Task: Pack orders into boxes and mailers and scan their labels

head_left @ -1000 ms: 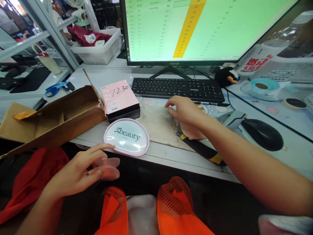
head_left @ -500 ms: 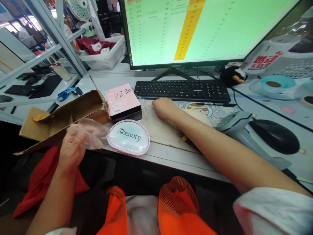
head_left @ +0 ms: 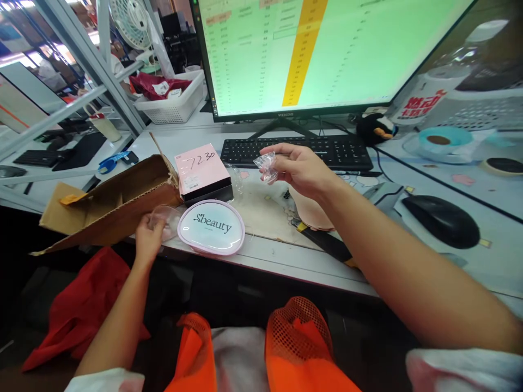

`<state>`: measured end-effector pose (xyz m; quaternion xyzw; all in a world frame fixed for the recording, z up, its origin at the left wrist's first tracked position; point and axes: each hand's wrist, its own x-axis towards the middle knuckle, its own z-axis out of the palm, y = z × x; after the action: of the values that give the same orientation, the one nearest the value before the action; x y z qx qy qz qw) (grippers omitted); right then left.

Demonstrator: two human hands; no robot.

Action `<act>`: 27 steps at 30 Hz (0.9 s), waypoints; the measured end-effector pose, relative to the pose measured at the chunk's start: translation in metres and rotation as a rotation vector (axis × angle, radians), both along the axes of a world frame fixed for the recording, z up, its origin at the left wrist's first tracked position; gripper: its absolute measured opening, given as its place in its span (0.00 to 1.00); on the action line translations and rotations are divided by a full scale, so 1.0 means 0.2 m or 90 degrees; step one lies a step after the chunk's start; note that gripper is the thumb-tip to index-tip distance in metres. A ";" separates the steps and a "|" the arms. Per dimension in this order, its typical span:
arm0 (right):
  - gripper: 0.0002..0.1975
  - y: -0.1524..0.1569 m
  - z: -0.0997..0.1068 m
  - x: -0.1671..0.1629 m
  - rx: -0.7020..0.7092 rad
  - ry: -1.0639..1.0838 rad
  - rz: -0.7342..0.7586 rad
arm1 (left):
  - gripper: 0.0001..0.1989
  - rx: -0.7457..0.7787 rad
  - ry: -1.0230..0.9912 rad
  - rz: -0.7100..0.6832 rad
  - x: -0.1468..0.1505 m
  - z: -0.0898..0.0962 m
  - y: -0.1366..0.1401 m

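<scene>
My left hand (head_left: 148,239) pinches a clear, slightly pinkish plastic piece (head_left: 170,222) by the desk's front edge. Just to its right lies an oval white case (head_left: 211,227) with a pink rim and "beauty" lettering. Raised in front of the keyboard, my right hand (head_left: 302,170) has a small crinkled clear plastic wrapper (head_left: 267,165) between thumb and fingers. A pink-topped box (head_left: 201,167) marked 72.30 sits behind the oval case. Beneath my right forearm are a beige-pink item (head_left: 309,209), partly hidden, and a black and yellow utility knife (head_left: 324,243).
An open cardboard box (head_left: 122,201) leans at the desk's left edge. A black keyboard (head_left: 245,151) stands before the monitor (head_left: 261,60). At right are a mouse (head_left: 441,220), tape roll (head_left: 443,142), and bottle (head_left: 425,98). A white basket (head_left: 175,106) stands behind.
My right hand has risen from the desk and moved right, with the wrapper now visible in it. My left hand has shifted right with its plastic piece, closer to the oval case.
</scene>
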<state>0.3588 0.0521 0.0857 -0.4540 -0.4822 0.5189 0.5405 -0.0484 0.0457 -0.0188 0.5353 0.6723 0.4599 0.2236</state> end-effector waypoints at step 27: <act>0.19 -0.62 -0.35 -0.29 -0.080 -0.048 -0.099 | 0.47 0.357 0.416 -0.240 0.09 0.06 -0.22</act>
<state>0.3015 -0.0712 0.0163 -0.5422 -0.4323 0.4871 0.5308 -0.0296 0.0011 -0.0072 0.8045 0.4487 0.3822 -0.0735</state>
